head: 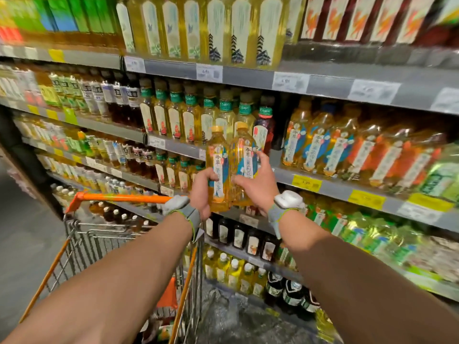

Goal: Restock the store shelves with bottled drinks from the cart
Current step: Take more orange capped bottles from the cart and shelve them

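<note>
I hold two yellow drink bottles up in front of the store shelves. My left grip [202, 192] is curled round the low part of the left bottle [218, 147], and my thumb lies across the front of its label. My right grip [253, 184] is wrapped round the right bottle [244, 145], with the thumb in front and the fingers round the far side. The two bottles stand upright and touch each other, side by side. Each one has a yellow cap and a white and blue label with writing running down it.

Both bottles are up in the air, just in front of the middle shelf [335, 188] and not resting on it. On that shelf, to my right, stand more bottles with blue labels [313, 147]. Further right are bottles with orange labels [387, 157]. A yellow price tag [306, 182] sticks on the shelf edge near my right wrist.

The cart [82, 234] is on my left, under my left arm. It is made of grey wire and has an orange handle [124, 197]. Some bottles with white caps show just past the handle. I cannot tell if they are in the cart or on a low shelf.

I wear a grey band with a small white box on each wrist, the left band [182, 207] and the right band [288, 199].
</note>
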